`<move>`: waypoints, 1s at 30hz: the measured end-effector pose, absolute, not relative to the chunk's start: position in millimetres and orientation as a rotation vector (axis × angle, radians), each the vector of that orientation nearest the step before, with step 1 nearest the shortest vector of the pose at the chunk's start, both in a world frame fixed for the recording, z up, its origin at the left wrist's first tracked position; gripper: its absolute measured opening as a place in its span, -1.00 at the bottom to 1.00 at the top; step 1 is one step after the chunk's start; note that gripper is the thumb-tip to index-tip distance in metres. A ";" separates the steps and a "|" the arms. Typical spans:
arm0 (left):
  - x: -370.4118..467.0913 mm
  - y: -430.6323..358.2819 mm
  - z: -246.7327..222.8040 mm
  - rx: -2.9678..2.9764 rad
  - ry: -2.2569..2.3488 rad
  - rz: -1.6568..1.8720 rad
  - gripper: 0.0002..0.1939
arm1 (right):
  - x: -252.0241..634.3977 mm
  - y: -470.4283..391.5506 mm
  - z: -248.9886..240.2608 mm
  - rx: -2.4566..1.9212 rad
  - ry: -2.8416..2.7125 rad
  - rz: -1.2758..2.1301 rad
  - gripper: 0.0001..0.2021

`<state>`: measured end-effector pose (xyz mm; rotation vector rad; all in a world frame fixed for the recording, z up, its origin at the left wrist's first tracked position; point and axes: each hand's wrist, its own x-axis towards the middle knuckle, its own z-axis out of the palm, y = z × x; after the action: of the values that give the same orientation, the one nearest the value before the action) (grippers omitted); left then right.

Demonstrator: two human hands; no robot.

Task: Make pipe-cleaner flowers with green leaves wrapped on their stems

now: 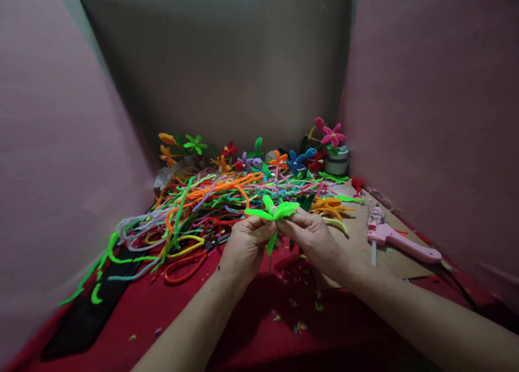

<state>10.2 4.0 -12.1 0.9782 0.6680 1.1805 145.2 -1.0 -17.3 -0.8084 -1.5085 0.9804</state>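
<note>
A bright green pipe-cleaner flower (272,212) with spread petals is held up in the middle, above the red cloth. My left hand (252,243) pinches it from the left, thumb and fingers closed at the petal bases. From the other side my right hand (310,236) pinches it too, close to the center. A short green piece and a thin stem hang below the petals between my hands. Behind the flower lies a big tangled heap of colored pipe cleaners (219,191).
Finished pipe-cleaner flowers (297,162) line the back, with a small pot (336,161) at right. A pink glue gun (399,242) lies on a cardboard sheet (357,237). Scissors with red and yellow handles (186,270) and a black flat object (87,318) are at left. Pink walls flank both sides.
</note>
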 end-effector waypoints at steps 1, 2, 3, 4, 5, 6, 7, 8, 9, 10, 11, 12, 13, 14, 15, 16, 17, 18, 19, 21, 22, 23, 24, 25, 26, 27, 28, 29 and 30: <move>10.7 2.6 -11.0 0.968 0.653 1.179 -0.82 | 145.8 -1.6 -16.4 -0.780 -1.505 1.023 -0.71; 11.2 1.0 -9.6 0.962 0.640 1.173 -0.81 | 146.5 -2.2 -15.4 -0.743 -1.500 1.071 -0.72; 11.5 -0.5 -8.0 0.960 0.630 1.167 -0.80 | 147.2 -2.9 -14.3 -0.701 -1.487 1.123 -0.74; 11.7 -2.1 -6.2 0.963 0.624 1.160 -0.79 | 147.7 -3.4 -13.3 -0.659 -1.466 1.179 -0.77; 11.6 -3.5 -4.5 0.970 0.619 1.150 -0.76 | 148.2 -3.9 -12.4 -0.617 -1.446 1.241 -0.82; 11.3 -4.6 -2.8 0.980 0.618 1.135 -0.74 | 148.5 -4.2 -12.0 -0.578 -1.424 1.304 -0.87; 10.7 -5.5 -1.5 0.990 0.618 1.116 -0.71 | 148.8 -4.2 -12.0 -0.549 -1.402 1.363 -0.90; 9.9 -5.9 -0.5 0.997 0.616 1.096 -0.69 | 149.1 -4.1 -12.5 -0.535 -1.383 1.412 -0.92; 8.8 -5.9 0.0 0.999 0.610 1.075 -0.69 | 149.5 -3.7 -13.5 -0.530 -1.375 1.450 -0.92; 7.5 -5.4 0.2 0.997 0.603 1.051 -0.68 | 149.8 -3.2 -14.8 -0.528 -1.374 1.473 -0.91; 6.0 -4.5 0.0 0.990 0.592 1.023 -0.68 | 150.2 -2.7 -16.2 -0.529 -1.371 1.482 -0.89; 4.3 -3.4 -0.5 0.982 0.582 0.987 -0.69 | 150.5 -2.2 -17.5 -0.533 -1.366 1.483 -0.88; 2.6 -2.0 -1.2 0.975 0.571 0.944 -0.69 | 150.8 -1.8 -18.4 -0.534 -1.361 1.483 -0.87; 0.8 -0.5 -1.9 0.970 0.564 0.900 -0.69 | 151.0 -1.7 -18.8 -0.531 -1.350 1.479 -0.87; -0.9 1.0 -2.6 0.964 0.562 0.856 -0.70 | 151.0 -1.9 -18.5 -0.532 -1.337 1.476 -0.86; -2.5 2.2 -3.3 0.959 0.562 0.819 -0.70 | 150.9 -2.5 -17.7 -0.533 -1.325 1.471 -0.85; -3.7 3.3 -3.8 0.951 0.562 0.789 -0.70 | 150.6 -3.3 -16.5 -0.535 -1.314 1.467 -0.83; -4.6 4.1 -4.2 0.943 0.562 0.765 -0.70 | 150.0 -4.4 -15.2 -0.533 -1.308 1.466 -0.82; -5.0 4.7 -4.3 0.934 0.560 0.746 -0.69 | 149.1 -5.6 -14.0 -0.527 -1.292 1.468 -0.82; -4.1 4.8 -3.8 0.915 0.552 0.729 -0.68 | 146.3 -8.0 -12.6 -0.515 -1.250 1.476 -0.83; -2.7 4.4 -3.3 0.910 0.556 0.743 -0.68 | 144.4 -8.9 -12.6 -0.508 -1.219 1.467 -0.83; -0.6 3.6 -2.5 0.908 0.567 0.778 -0.68 | 142.2 -9.6 -12.9 -0.507 -1.189 1.455 -0.84; 2.0 2.5 -1.7 0.909 0.584 0.838 -0.69 | 139.9 -10.0 -13.5 -0.505 -1.162 1.440 -0.86; 5.1 0.9 -1.1 0.919 0.606 0.917 -0.70 | 137.6 -10.2 -14.0 -0.508 -1.139 1.426 -0.88; 8.4 -0.9 -0.8 0.942 0.633 1.007 -0.71 | 135.4 -10.1 -14.4 -0.518 -1.119 1.415 -0.88; 11.6 -3.1 -1.1 0.981 0.668 1.101 -0.74 | 133.4 -9.8 -14.5 -0.535 -1.093 1.411 -0.86; 14.6 -5.5 -2.0 1.040 0.711 1.192 -0.77 | 131.8 -9.4 -14.5 -0.558 -1.067 1.412 -0.83; 17.0 -7.9 -3.6 1.121 0.766 1.273 -0.81 | 130.6 -8.7 -14.4 -0.581 -1.035 1.409 -0.82; 18.8 -10.1 -5.9 1.219 0.831 1.348 -0.85 | 129.8 -8.0 -14.5 -0.598 -1.000 1.400 -0.82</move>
<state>18.8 -10.1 -5.9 1.2192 0.8306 1.3475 129.8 -8.0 -14.5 -0.5979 -0.9998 1.3997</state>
